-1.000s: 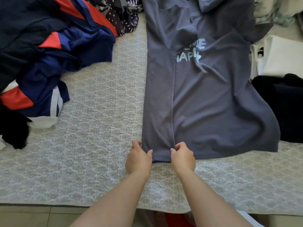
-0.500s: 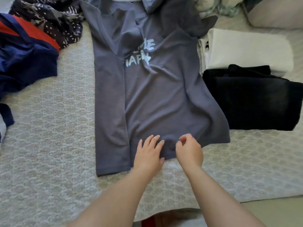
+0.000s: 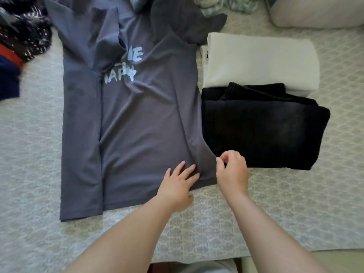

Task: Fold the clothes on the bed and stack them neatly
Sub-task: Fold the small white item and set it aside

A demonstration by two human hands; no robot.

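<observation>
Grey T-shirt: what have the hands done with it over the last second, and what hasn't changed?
Both hands let go of the folded left strip's hem and moved right along the grey T-shirt. The left hand now presses flat near the hem; the right hand reaches the shirt's right bottom corner with fingers curled, grip unclear. The left fold stays in place, as do the folded black garment and white garment.

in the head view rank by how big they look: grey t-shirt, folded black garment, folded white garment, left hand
1. grey t-shirt, by far the largest.
2 and 3. folded black garment and folded white garment: they look alike in area, and the black overlaps the white's near edge, so no ranking.
4. left hand, smallest.
</observation>
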